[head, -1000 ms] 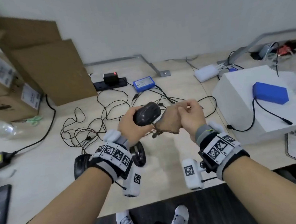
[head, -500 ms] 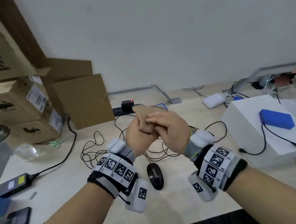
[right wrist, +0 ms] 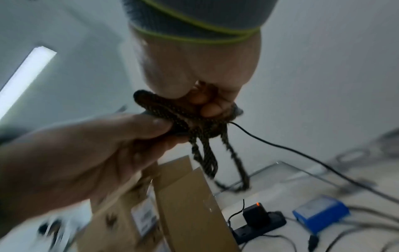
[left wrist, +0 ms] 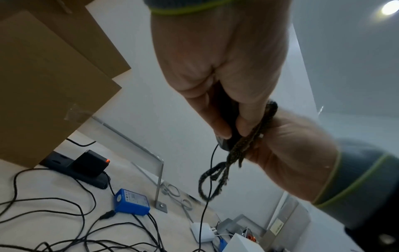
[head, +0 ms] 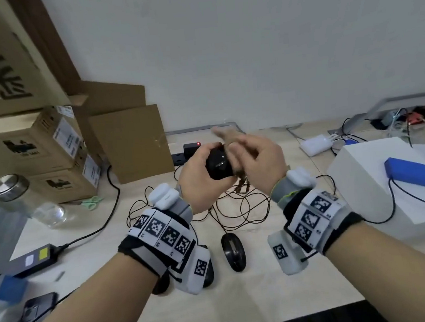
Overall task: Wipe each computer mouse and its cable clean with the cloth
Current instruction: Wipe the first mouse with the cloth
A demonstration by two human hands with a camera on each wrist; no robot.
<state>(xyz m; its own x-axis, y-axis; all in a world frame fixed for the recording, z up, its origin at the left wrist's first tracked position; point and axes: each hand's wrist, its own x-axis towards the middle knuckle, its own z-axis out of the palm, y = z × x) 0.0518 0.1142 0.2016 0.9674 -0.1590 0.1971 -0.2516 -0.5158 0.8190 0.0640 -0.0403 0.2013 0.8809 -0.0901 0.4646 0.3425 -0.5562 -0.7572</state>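
Observation:
My left hand (head: 201,167) grips a black mouse (head: 218,164) in the air above the desk, its glossy top bare. My right hand (head: 257,156), blurred, holds the brown cloth (head: 230,137) against the mouse's right side. The cloth's dark speckled fringe (head: 242,186) dangles below. In the left wrist view my fingers (left wrist: 222,126) curl round the mouse (left wrist: 226,144), and its thin cable (left wrist: 205,204) hangs down. In the right wrist view my fingers (right wrist: 207,105) are curled into the cloth (right wrist: 172,122). A second black mouse (head: 233,251) lies on the desk between my wrists.
A tangle of black cables (head: 239,210) lies under my hands. Stacked cardboard boxes (head: 36,151) and a lidded glass jar (head: 15,195) stand at the left. A power strip (head: 192,147) sits behind. A white box (head: 363,177) carrying a blue pack (head: 410,175) fills the right.
Half a second ago the cloth covered the mouse under my right hand. It has now swept off to the right, baring the mouse's top. My left hand keeps its grip.

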